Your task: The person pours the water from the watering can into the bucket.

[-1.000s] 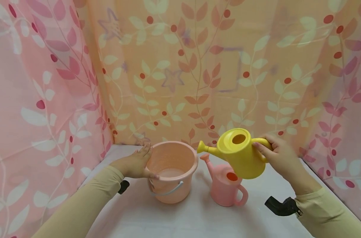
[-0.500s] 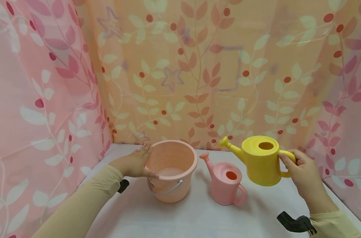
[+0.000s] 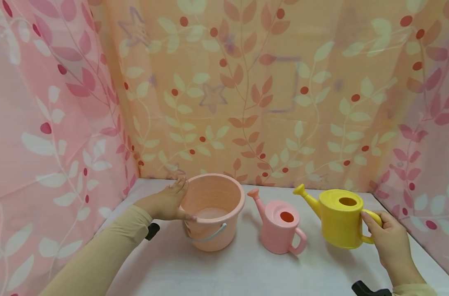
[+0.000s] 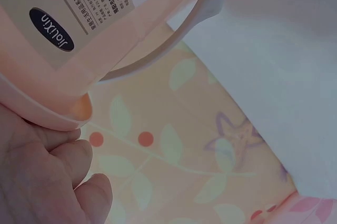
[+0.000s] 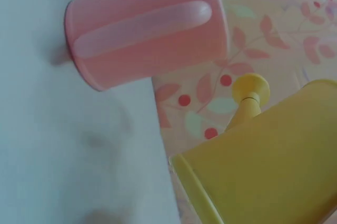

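Note:
My left hand [image 3: 166, 204] rests on the left side of a peach bucket [image 3: 217, 237], fingers spread along its rim and thumb at the front. In the left wrist view the bucket's label [image 4: 52, 24] and grey handle [image 4: 163, 50] show beside the fingers [image 4: 71, 155]. With my right hand [image 3: 391, 242] I grip the handle of a yellow watering can [image 3: 340, 224], upright and seemingly just above the table. Between bucket and yellow can stands a pink watering can [image 3: 278, 230], spout to the left. The right wrist view shows the yellow can [image 5: 263, 161] but not the hand.
The white table [image 3: 224, 275] ends at a patterned orange curtain [image 3: 217, 102] behind. Pink patterned curtains [image 3: 35, 164] close in the left and right sides. The pink can [image 5: 147, 29] stands close to the yellow can's left side.
My right hand has carried the yellow watering can right and down, away from above the pink can, and it has gone from tilted to upright. My left hand stays on the bucket.

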`<state>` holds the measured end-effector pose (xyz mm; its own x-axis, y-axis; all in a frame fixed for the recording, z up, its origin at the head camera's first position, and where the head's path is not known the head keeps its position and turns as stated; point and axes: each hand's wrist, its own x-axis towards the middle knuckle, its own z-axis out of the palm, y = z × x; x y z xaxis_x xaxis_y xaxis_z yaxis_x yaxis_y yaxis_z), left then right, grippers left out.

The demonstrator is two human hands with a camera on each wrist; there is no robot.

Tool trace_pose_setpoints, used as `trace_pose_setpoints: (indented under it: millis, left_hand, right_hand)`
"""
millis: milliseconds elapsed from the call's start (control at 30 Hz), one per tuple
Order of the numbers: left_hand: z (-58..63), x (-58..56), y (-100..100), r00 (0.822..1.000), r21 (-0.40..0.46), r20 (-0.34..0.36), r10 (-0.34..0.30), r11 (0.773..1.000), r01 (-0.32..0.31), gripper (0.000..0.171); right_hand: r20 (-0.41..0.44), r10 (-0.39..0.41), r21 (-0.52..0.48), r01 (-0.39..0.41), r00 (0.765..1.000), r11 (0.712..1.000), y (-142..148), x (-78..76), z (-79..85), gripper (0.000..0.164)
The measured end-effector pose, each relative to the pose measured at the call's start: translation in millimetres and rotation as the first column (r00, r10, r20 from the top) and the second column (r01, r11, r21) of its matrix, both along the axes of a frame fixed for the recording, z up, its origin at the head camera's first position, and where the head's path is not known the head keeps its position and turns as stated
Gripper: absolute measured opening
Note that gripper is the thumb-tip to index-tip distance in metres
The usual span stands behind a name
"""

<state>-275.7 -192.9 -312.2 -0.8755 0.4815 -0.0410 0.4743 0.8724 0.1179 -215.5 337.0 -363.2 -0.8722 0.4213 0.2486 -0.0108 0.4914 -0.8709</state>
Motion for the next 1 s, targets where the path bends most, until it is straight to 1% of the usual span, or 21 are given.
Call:
trace_pose_setpoints:
  millis: [267,467,500,600,633,667,733,767,800,867,900,967,1000]
  left_hand:
    - [-1.6,-4.7,0.1,1.0,0.007,-0.013,-0.005,1.0,0.005,0.119]
    - [-0.9,-4.7,0.7,1.0,-0.001,-0.012,0.0,1.0,0.0,0.12]
    - [-0.5,-4.3,1.1,1.0,-0.004,-0.01,0.005,1.0,-0.005,0.121]
    - [0.2,-3.5,0.8,1.0,0.004,-0.003,0.007,1.0,-0.007,0.12]
    - [0.4,-3.1,0.8,1.0,0.006,-0.001,0.008,1.0,-0.008,0.12]
    - [0.5,-2.8,0.7,1.0,0.007,0.001,0.009,1.0,-0.009,0.12]
    - [0.3,-2.4,0.5,1.0,0.004,0.003,0.009,1.0,-0.009,0.12]
    - [0.1,-2.2,0.4,1.0,-0.002,0.005,0.013,1.0,-0.013,0.12]
    - [-0.6,-2.4,0.0,1.0,-0.004,0.002,0.01,1.0,-0.01,0.12]
    - [-2.3,-3.4,-1.0,1.0,-0.012,0.002,0.009,1.0,-0.009,0.12]
    - [-2.9,-3.7,-1.5,1.0,-0.013,0.001,0.008,1.0,-0.008,0.12]
    - [-3.7,-3.7,-2.2,1.0,-0.017,0.004,0.008,1.0,-0.008,0.12]
    - [-3.9,-3.6,-2.4,1.0,-0.017,0.006,0.006,1.0,-0.006,0.12]
  right_hand:
    - [0.061,-0.067,-0.092,0.073,0.996,0.993,5.5,-0.2,-22.4,0.029]
    - [0.141,-0.103,-0.058,0.112,0.985,0.992,11.5,-3.9,-36.5,0.041]
    - [0.14,-0.106,-0.061,0.115,0.984,0.991,13.9,-5.1,-39.4,0.043]
    - [0.093,-0.083,-0.102,0.093,0.992,0.99,23.6,-9.3,-50.6,0.036]
    - [0.069,-0.065,-0.129,0.074,0.995,0.989,27.1,-10.5,-54.7,0.032]
    - [0.052,-0.044,-0.13,0.05,0.998,0.99,30.1,-10.8,-57.9,0.03]
    - [0.043,0.041,-0.115,-0.036,0.998,0.993,35.3,-10.2,-62.3,0.031]
    - [0.059,0.095,-0.109,-0.088,0.994,0.99,36.5,-9.3,-63.1,0.034]
    - [0.078,0.151,-0.112,-0.142,0.985,0.984,36.7,-8.1,-62.8,0.037]
    - [0.116,0.253,-0.111,-0.24,0.961,0.964,35.4,-4.6,-60.8,0.041]
    - [0.131,0.294,-0.128,-0.278,0.947,0.952,34.3,-3.6,-59.9,0.043]
    - [0.151,0.337,-0.15,-0.316,0.929,0.937,32.0,-1.9,-57.9,0.044]
    - [0.155,0.344,-0.153,-0.321,0.926,0.935,31.6,-1.5,-57.6,0.043]
